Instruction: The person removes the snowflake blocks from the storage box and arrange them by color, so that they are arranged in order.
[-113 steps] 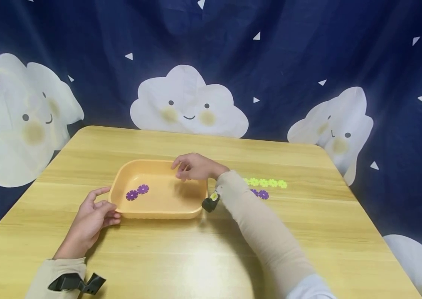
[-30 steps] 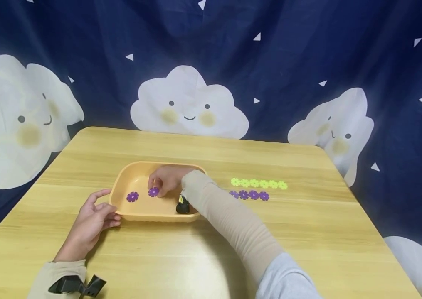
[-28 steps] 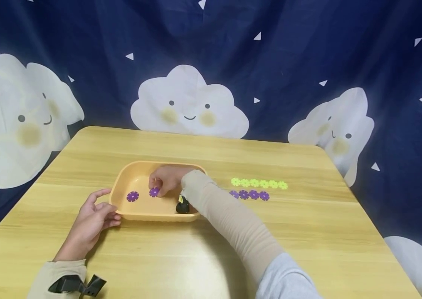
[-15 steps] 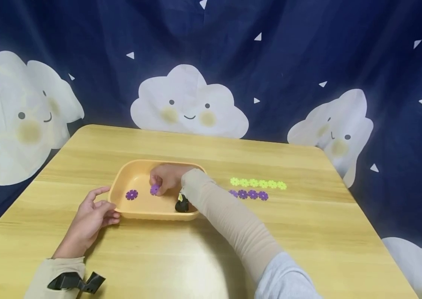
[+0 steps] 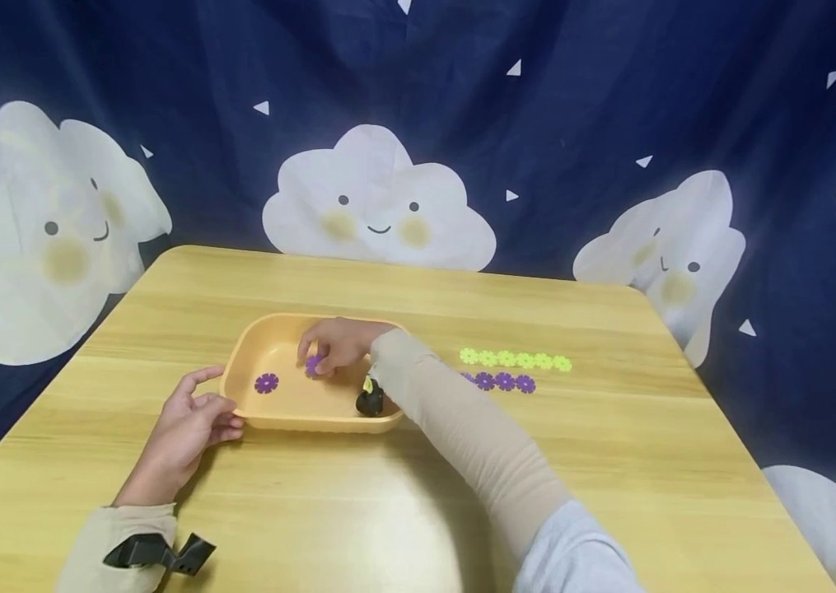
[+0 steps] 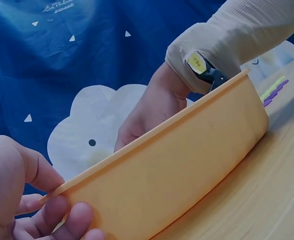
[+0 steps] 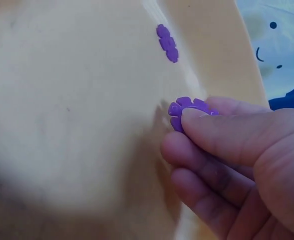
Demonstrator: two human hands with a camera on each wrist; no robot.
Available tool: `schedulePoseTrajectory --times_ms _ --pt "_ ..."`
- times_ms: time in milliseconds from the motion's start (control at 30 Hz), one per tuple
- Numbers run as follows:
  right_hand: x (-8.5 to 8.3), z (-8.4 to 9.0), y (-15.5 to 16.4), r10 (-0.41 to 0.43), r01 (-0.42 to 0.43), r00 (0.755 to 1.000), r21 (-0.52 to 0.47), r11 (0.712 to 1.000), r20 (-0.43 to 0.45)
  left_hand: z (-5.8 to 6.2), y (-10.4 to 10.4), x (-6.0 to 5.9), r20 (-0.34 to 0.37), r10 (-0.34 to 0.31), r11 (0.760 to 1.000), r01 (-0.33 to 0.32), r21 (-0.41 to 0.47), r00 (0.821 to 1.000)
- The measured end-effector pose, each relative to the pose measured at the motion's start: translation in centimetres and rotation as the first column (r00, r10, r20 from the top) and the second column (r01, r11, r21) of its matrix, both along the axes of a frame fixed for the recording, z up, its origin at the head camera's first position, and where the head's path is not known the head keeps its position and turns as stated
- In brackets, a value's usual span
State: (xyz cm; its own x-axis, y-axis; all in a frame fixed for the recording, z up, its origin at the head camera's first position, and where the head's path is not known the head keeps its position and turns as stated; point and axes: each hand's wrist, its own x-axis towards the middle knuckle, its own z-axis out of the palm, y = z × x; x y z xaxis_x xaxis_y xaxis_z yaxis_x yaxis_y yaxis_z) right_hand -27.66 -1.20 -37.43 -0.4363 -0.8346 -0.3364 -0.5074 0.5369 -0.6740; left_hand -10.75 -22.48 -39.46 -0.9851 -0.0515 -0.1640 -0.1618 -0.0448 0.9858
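An orange plastic tray [image 5: 240,405] sits on the wooden table. My right hand [image 5: 334,346] is inside the tray and pinches a purple flower-shaped disc [image 5: 313,366] [image 7: 185,110] between thumb and fingers, just above the tray floor. A second purple disc [image 5: 266,383] [image 7: 167,43] lies flat in the tray to the left. My left hand [image 5: 191,418] [image 6: 31,200] grips the tray's left rim [image 6: 136,150], thumb on top and fingers against the outer wall.
To the right of the tray lie a row of several yellow-green discs [image 5: 516,360] and, in front of it, a row of several purple discs [image 5: 502,381]. A dark blue cloth with white clouds [image 5: 380,198] hangs behind the table.
My right hand reached into the tray, took hold of one of the two purple discs and has lifted it slightly. The purple row on the table has grown. The left hand has stayed put.
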Motion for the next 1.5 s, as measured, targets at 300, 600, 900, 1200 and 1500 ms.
schedulePoseTrajectory --times_ms 300,600,900,1200,1500 --pt "-0.3 1.8 1.4 0.054 -0.045 0.974 0.048 0.998 -0.219 0.3 0.1 -0.2 -0.016 -0.003 1.0 0.003 -0.005 1.0" --pt "-0.3 2.9 3.7 -0.003 0.006 0.979 0.013 1.0 -0.203 0.2 0.2 -0.2 -0.015 0.001 0.999 -0.002 -0.044 1.0" --pt "-0.3 3.8 6.5 -0.071 0.059 0.982 -0.071 0.996 -0.178 0.2 0.0 -0.1 -0.016 -0.003 0.999 0.002 -0.035 1.0" --pt "-0.3 4.5 9.9 -0.15 0.132 0.973 -0.107 0.985 -0.177 0.2 0.0 -0.1 -0.017 0.001 0.998 -0.002 -0.056 1.0" --pt "-0.1 4.8 13.5 -0.251 0.23 0.961 -0.166 0.959 -0.119 0.1 0.1 -0.1 -0.01 0.003 0.997 -0.004 -0.074 1.0"
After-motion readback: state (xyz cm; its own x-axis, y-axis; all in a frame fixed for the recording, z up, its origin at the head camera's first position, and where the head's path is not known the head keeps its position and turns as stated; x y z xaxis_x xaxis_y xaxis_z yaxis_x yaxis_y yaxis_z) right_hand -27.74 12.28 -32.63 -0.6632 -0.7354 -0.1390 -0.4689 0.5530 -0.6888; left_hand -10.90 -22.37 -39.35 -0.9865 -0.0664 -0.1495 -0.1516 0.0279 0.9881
